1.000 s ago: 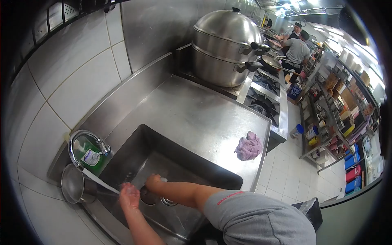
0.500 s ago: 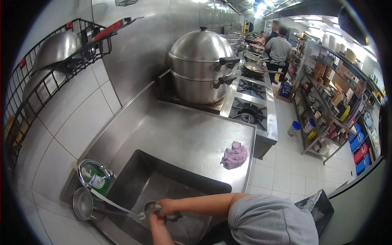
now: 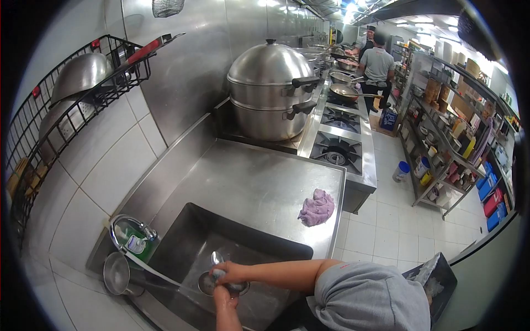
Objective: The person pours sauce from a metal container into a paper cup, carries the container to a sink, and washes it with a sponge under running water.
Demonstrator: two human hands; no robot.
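Over the dark sink basin (image 3: 193, 226), my two hands meet close together. A metal spoon (image 3: 217, 257) points up between them, its shiny bowl showing above the fingers. My right hand (image 3: 234, 272) is closed round a greyish scrubbing pad (image 3: 219, 275) pressed against the spoon. Just below, my left hand (image 3: 225, 299) is closed, apparently on the spoon's handle, which is hidden. Beneath the hands shows part of a round metal rim (image 3: 205, 284); whether drain or bowl I cannot tell. A water stream (image 3: 154, 272) runs from the curved tap (image 3: 113, 230) toward them.
A purple cloth (image 3: 317, 208) lies on the steel counter (image 3: 248, 182). Left of the sink are a metal pan (image 3: 117, 274) and a green-lit bottle (image 3: 135, 243). Behind stand a large steamer (image 3: 271, 91) and burners (image 3: 335, 151). Two people (image 3: 378, 63) work farther back.
The spoon's bowl now shows above my right hand. Both hands have shifted slightly right. The view has tilted a little, and the person at the back has turned.
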